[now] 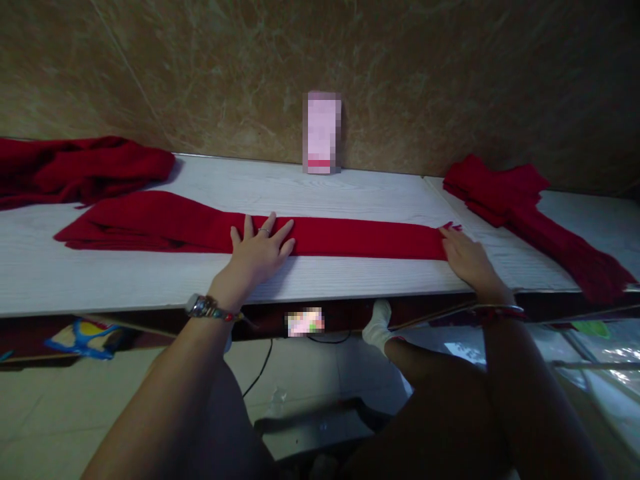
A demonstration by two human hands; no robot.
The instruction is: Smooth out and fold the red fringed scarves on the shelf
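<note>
A long red scarf (360, 238) lies folded lengthwise across the white tabletop, narrow and flat to the right, wider and looser at its left end. My left hand (260, 250) presses on its middle with fingers spread; a ring and a wristwatch show. At the fringed right end, my right hand (467, 257) has its fingers closed on the scarf's edge, though its fingertips are partly hidden. Farther right rests a second red scarf (540, 213), folded and bent with its fringe toward the front edge.
A crumpled heap of red fabric (85, 167) lies at the back left of the white table (150, 283). Against the marbled wall (225, 80) stands a pink, blurred-out object (323, 130). Under the front edge are a blue-framed item (83, 339) and a dark cable (260, 370).
</note>
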